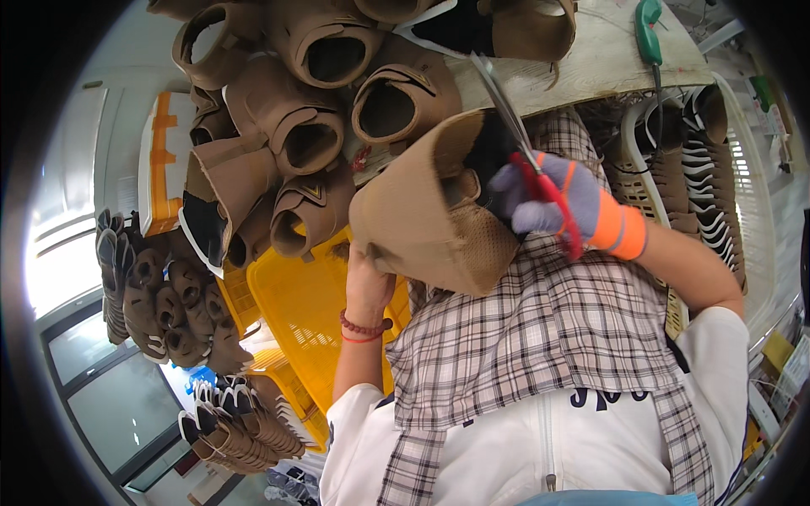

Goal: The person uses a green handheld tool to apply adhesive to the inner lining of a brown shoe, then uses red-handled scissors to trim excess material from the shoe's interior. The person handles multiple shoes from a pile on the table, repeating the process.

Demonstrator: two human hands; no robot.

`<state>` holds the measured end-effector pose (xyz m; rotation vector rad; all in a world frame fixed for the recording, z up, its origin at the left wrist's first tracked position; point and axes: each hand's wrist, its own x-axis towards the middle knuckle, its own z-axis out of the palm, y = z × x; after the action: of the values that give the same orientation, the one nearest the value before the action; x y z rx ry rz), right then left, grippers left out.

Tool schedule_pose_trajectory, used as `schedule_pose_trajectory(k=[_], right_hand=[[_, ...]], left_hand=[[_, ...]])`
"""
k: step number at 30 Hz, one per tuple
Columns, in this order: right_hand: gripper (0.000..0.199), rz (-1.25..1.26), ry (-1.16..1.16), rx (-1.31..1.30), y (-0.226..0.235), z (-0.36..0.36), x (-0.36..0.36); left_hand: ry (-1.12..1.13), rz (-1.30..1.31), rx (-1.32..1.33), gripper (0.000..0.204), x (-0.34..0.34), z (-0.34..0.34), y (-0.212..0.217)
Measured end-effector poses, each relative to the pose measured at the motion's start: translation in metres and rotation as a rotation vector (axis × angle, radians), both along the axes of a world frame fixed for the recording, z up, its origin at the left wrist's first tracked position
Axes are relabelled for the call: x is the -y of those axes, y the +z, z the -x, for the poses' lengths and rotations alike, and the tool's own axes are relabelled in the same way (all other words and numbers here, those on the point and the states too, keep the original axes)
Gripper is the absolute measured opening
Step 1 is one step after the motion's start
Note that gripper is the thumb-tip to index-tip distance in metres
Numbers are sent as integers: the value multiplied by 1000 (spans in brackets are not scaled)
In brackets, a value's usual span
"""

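A tan shoe upper is tilted in front of my apron, its wide opening facing right and its inside dark. My left hand is bare, with a beaded bracelet and a red cord at the wrist. It grips the upper from the left, its fingers mostly hidden behind the material. In a grey and orange glove, my right hand is closed around red-handled scissors. Their long metal blades point up and away, above the upper's opening. The gloved fingertips are close to the dark lining; whether they touch it I cannot tell.
Several brown shoe uppers are heaped on the table ahead. A green-handled tool lies at its right edge. A yellow crate stands at my left. Stacked uppers fill a pale basket at right; more hang far left.
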<state>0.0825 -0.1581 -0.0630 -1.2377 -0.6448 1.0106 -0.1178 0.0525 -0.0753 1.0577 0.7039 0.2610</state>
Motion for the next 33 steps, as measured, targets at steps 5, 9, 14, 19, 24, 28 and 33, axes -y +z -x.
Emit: schedule_pose_trajectory(k=[5,9,14,19,24,28,33], right_hand=[[51,-111,-98,319,28,30,-27],[41,-129,-402,322,46,11,0],[42,105,-603,689,-11,-20,10],[38,259,-368,568,-16,8,-5],[35,131,-290,516,-25,16,-4],[35,53,-293,466,-15,30,-14],[34,6,-259,463,-13,36,-26]], left_hand=[[-246,-389,30,31,7,-24,14],[177,-593,60,24,1,-12,23],[264,-273,-136,31,-16,39,-35],[154,311,194,35,3,20,-45],[38,381,407,34,3,36,-62],[21,352,426,33,14,28,-61],[6,282,437,36,24,3,-54]])
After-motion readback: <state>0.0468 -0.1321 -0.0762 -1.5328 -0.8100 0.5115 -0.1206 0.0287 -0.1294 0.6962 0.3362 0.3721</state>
